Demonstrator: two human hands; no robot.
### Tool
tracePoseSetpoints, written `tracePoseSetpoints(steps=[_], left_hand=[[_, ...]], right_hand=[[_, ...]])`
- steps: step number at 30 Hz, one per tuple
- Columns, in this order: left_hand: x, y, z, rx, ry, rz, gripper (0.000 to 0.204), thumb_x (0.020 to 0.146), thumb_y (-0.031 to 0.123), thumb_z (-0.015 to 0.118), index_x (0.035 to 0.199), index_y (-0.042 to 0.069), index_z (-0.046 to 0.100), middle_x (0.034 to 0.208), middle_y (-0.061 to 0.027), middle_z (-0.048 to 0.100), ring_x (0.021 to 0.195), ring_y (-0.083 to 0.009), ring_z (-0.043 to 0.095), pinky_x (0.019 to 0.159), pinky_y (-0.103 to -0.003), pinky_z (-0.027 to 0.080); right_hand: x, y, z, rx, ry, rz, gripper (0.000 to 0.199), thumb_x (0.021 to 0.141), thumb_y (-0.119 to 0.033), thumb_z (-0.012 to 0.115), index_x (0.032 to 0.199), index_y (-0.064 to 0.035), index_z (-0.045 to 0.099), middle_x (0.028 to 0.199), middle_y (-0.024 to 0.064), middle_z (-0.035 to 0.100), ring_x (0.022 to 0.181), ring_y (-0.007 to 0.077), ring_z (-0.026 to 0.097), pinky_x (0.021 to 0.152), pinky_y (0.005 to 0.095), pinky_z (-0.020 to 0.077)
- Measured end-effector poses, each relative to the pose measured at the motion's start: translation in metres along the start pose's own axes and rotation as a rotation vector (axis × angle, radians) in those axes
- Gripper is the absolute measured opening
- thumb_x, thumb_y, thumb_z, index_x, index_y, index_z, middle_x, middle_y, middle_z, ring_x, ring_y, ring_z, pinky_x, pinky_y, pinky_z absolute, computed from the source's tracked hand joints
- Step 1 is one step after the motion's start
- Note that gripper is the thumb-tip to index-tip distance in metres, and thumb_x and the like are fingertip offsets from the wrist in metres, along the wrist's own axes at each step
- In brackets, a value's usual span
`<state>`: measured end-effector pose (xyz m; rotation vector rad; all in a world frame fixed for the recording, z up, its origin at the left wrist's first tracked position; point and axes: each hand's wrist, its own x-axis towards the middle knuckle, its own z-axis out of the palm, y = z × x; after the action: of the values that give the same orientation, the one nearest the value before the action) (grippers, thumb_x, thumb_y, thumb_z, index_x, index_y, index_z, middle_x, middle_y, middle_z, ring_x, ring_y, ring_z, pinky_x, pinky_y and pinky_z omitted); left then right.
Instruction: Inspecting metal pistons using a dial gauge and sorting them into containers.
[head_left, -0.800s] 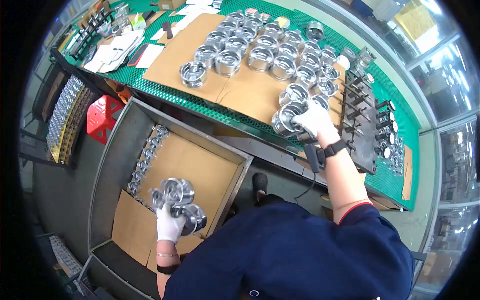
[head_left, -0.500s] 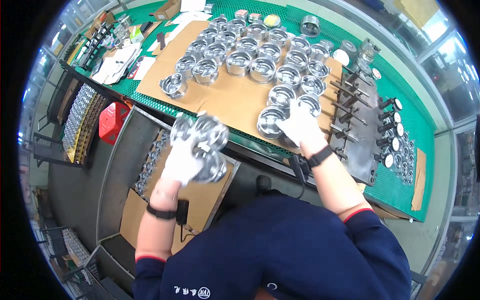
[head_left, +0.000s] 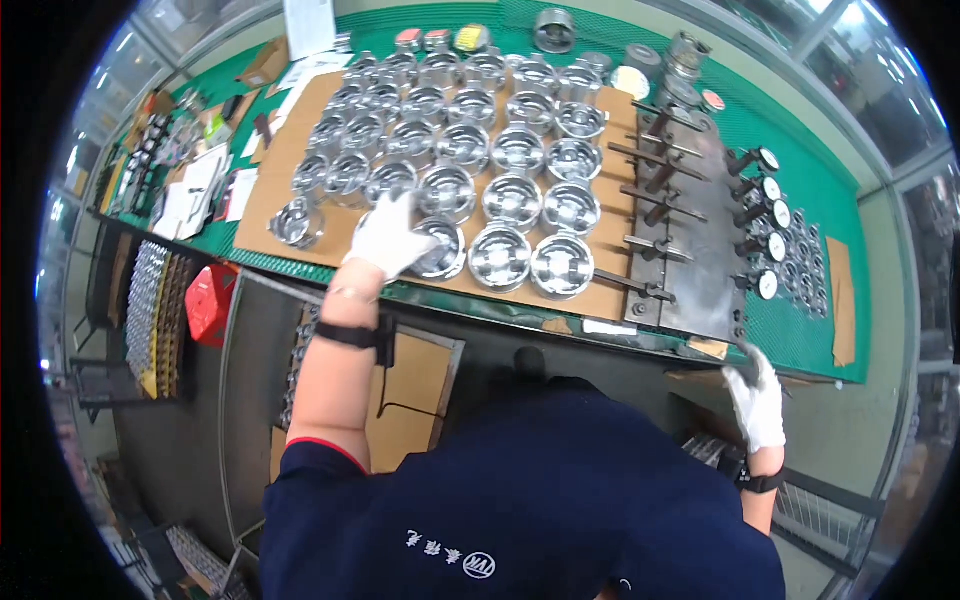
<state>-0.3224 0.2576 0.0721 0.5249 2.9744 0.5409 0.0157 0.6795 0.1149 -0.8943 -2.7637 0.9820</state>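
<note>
Shiny round metal piston [head_left: 437, 250] sits at the front row's left end on the brown cardboard sheet [head_left: 262, 190], under the white-gloved left hand [head_left: 388, 236], fingers spread over it. Placing looks underway; release comes next. Right hand [head_left: 757, 400], at four o'clock, loosely curled on the green counter [head_left: 815, 345] edge, holds nothing.

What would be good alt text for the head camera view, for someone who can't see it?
Seen from above, a person's gloved left hand rests on a shiny metal piston in rows of them on cardboard over a green bench. The gloved right hand hangs by the bench's near edge, beside a metal fixture with dial gauges.
</note>
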Motion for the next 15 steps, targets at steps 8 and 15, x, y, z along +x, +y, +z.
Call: tracePoseSetpoints(steps=[8, 15], left_hand=[[-0.064, 0.117, 0.034, -0.170, 0.103, 0.576, 0.036, 0.075, 0.014, 0.072, 0.108, 0.004, 0.064, 0.109, -0.0146, 0.065, 0.104, -0.0332, 0.060, 0.093, -0.043, 0.047], [-0.072, 0.163, 0.084, 0.126, 0.139, 0.454, 0.022, 0.076, 0.014, 0.068, 0.096, 0.004, 0.067, 0.086, -0.0148, 0.066, 0.090, -0.0343, 0.064, 0.083, -0.046, 0.050]], right_hand=[[-0.014, -0.034, -0.012, 0.019, -0.072, 0.104, 0.047, 0.087, -0.012, 0.071, 0.132, -0.0034, 0.058, 0.110, 0.0138, 0.069, 0.093, 0.0184, 0.068, 0.085, 0.0316, 0.0535], [0.046, -0.033, -0.006, 0.115, -0.275, -0.241, 0.041, 0.087, -0.009, 0.071, 0.127, -0.0027, 0.061, 0.113, 0.0123, 0.069, 0.096, 0.0196, 0.069, 0.084, 0.0318, 0.0551]])
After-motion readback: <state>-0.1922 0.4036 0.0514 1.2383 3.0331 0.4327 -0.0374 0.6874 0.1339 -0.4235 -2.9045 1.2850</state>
